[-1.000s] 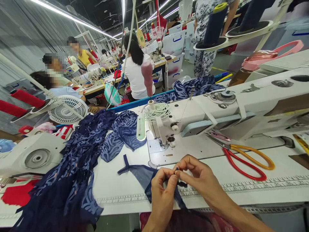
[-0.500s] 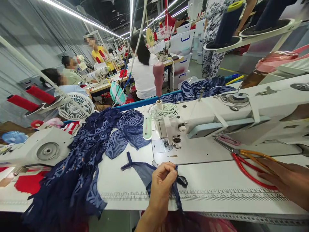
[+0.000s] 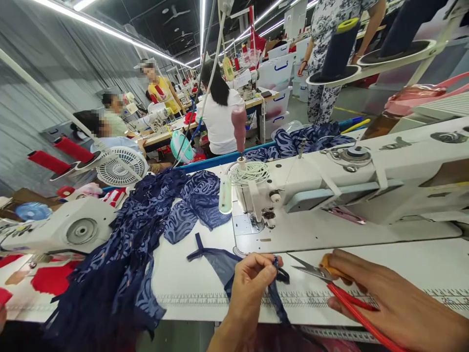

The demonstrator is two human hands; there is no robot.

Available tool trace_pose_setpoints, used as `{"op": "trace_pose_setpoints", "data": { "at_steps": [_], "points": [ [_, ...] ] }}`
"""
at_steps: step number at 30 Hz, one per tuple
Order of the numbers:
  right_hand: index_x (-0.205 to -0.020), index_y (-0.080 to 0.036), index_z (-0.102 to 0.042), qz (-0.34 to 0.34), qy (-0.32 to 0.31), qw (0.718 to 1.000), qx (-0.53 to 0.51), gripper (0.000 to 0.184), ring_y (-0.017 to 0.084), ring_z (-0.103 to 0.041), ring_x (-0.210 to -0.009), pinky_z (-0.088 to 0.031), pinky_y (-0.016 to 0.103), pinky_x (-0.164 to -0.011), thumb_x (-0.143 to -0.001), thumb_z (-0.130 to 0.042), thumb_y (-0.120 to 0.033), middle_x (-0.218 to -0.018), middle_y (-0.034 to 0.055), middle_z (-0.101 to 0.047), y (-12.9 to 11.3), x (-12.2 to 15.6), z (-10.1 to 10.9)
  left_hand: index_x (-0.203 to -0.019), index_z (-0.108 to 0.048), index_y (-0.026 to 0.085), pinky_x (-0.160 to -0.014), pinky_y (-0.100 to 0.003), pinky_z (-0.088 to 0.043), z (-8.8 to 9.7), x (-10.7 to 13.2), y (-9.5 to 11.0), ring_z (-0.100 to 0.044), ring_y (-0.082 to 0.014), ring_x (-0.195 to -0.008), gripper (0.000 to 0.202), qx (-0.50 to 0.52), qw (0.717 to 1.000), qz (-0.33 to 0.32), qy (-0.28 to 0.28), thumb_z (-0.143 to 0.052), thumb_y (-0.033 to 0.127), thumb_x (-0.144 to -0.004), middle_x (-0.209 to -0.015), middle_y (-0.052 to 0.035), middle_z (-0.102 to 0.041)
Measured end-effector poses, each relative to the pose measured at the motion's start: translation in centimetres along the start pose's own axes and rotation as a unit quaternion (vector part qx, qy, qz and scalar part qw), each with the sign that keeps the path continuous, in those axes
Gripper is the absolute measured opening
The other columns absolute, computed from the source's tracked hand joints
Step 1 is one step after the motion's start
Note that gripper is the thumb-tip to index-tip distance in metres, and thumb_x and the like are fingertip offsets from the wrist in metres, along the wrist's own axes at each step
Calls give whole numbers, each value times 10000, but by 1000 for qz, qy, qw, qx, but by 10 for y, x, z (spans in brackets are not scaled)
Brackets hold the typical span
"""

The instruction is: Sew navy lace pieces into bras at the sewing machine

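My left hand [image 3: 252, 286] is closed, pinching the end of a narrow navy fabric strip [image 3: 275, 298] that runs down over the table's front edge. A sheer navy fabric piece [image 3: 219, 261] lies on the table just left of that hand. My right hand [image 3: 381, 293] is closed round scissors [image 3: 318, 273] with red and orange handles. Their open blades point left, a short way from the strip's pinched end. Both hands work in front of the white sewing machine [image 3: 351, 181], below its needle area [image 3: 269, 215].
A heap of navy patterned fabric [image 3: 146, 234] covers the table's left side. More of it lies behind the machine [image 3: 304, 137]. A measuring tape strip [image 3: 190, 299] runs along the table front. Another machine [image 3: 69, 230] and a fan [image 3: 119, 166] stand left. Other people sit and stand beyond.
My right hand left the strip, took the scissors from beside the machine at the right, and brought them leftward to the strip. My left hand kept its pinch.
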State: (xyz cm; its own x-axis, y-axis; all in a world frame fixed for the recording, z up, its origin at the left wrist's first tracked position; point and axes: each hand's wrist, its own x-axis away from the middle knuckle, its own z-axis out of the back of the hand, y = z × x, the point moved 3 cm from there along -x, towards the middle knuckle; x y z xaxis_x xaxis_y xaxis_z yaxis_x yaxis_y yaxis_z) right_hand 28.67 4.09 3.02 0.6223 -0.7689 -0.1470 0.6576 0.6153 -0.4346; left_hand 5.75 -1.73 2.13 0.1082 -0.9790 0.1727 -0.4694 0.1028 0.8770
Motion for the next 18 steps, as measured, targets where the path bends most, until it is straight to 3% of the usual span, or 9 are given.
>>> {"op": "trace_pose_setpoints", "data": {
  "at_steps": [3,6,18],
  "points": [
    [-1012,-293,-652,-20,-109,993,-37,373,228,-670,-890,-552,336,-771,-874,-554,-626,-1029,47,-673,-16,-12,5,-732,-673,143,-894,-312,-416,1,1,0,-612,-238,-1013,270,-4,1000,-3,-8,-830,362,-725,-1000,-105,-718],
    [-935,-270,-628,-51,-163,984,-45,400,232,-638,-859,-503,361,-754,-873,-539,-654,-971,43,-646,-20,-19,7,-725,-681,144,-892,-307,-423,2,1,-2,-620,-235,-1014,256,-1,1000,0,-8,-839,346,-715,-994,-97,-714],
    [-809,-254,-575,-85,-216,970,-77,262,202,-558,-762,-360,308,-695,-860,-611,-508,-832,-2,-605,-28,-21,5,-731,-680,144,-896,-327,-457,2,1,-6,-645,-213,-907,271,14,1000,18,-10,-846,357,-704,-928,-92,-718]
  ]
}}
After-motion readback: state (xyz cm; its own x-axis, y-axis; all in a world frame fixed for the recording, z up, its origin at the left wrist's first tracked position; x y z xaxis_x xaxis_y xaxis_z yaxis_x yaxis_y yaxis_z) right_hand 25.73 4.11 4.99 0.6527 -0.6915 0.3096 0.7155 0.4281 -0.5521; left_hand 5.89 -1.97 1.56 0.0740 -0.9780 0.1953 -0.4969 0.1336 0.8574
